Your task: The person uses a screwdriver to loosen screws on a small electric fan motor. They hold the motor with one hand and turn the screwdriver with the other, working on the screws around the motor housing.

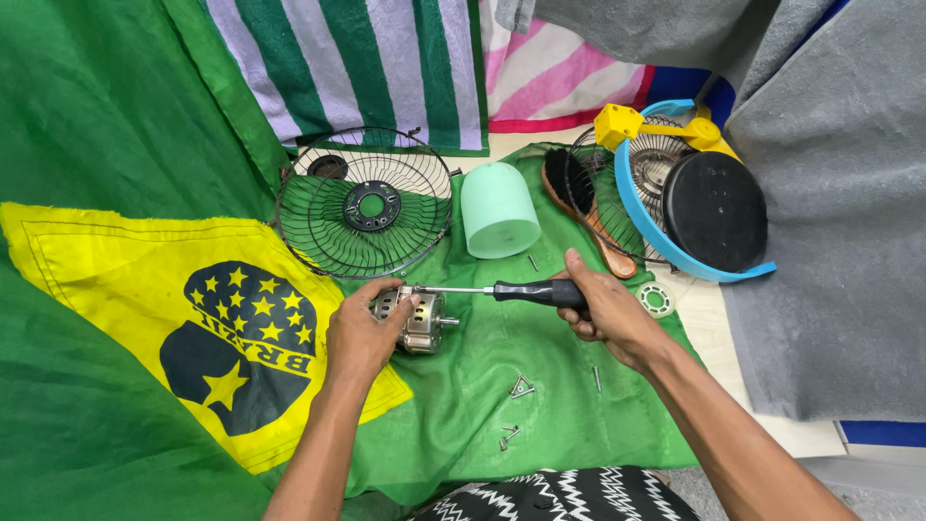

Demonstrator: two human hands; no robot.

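Left hand (359, 333): grip closed around small metal fan motor (417, 318), resting on green cloth (540, 386).
Right hand (603, 309): grip closed on black screwdriver (521, 290) handle; tip touching motor top.
Beyond grips: wire fan guard (364, 204), pale green cup (499, 210).
Below right grip: loose screws (521, 389).

No packages, labels, signs or screens are visible; only a printed dark round emblem (238, 347) on yellow cloth.

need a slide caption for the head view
Left hand steadies a small fan motor while the right hand drives a screwdriver into it.
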